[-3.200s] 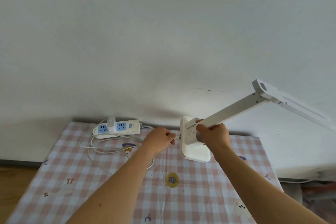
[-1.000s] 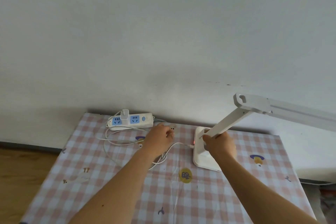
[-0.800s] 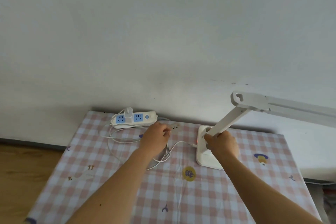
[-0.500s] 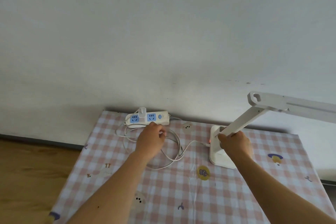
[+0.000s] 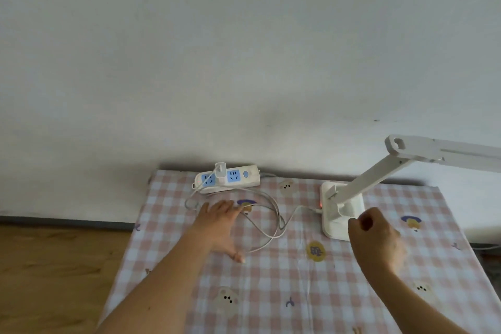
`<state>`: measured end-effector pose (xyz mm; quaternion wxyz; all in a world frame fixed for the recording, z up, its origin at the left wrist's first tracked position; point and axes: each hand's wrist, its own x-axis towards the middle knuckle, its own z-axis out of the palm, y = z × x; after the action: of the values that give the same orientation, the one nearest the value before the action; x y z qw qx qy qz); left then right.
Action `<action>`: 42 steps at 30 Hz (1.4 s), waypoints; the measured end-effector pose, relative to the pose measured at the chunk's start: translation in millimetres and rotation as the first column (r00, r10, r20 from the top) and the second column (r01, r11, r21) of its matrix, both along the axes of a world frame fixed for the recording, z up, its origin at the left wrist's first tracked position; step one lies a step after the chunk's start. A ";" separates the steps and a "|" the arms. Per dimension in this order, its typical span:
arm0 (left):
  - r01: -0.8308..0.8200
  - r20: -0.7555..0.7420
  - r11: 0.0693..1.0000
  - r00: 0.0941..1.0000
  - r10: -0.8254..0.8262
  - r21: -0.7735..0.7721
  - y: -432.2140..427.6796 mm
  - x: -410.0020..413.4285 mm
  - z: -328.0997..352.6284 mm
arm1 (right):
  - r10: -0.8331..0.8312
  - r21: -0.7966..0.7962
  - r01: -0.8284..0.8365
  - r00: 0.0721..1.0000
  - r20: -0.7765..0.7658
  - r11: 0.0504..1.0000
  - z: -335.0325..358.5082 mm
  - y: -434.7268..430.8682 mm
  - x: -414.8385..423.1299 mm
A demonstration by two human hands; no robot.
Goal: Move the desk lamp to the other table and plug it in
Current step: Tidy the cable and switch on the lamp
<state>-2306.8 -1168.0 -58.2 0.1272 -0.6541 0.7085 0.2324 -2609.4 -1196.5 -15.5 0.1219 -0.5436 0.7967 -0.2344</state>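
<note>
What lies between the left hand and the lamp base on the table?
In the head view, loose loops of the white cable lie on the checked cloth between the left hand and the lamp base.

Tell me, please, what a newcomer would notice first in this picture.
The white desk lamp stands at the right of the checked tablecloth, its arm leaning up to the right. Its cable loops left to a power strip by the wall, and the left hand lies flat beside the loops.
</note>
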 end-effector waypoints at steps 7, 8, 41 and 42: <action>0.000 0.088 0.980 0.996 0.017 -0.199 2.8 7.2 -14.2 | 0.733 0.072 -0.737 0.648 -0.206 0.672 -7.0 11.0 94.1; -0.049 0.048 0.973 0.997 0.061 -0.225 3.1 8.4 -14.2 | 0.802 0.183 -0.783 0.562 -0.203 0.595 -12.9 11.3 103.2; -0.062 0.049 0.928 0.995 0.087 -0.368 -10.1 39.3 -28.8 | 0.811 0.527 -0.689 0.585 -0.001 0.498 -54.2 -76.1 146.8; -0.066 0.038 0.930 0.996 0.086 -0.361 -10.0 38.3 -29.6 | 0.798 0.517 -0.687 0.602 0.012 0.511 -54.7 -75.9 146.5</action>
<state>-2268.4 -1178.0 -87.8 0.0153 -0.6993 0.7094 0.0862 -2462.9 -1272.4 -70.2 0.2470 -0.8089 0.5229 0.1062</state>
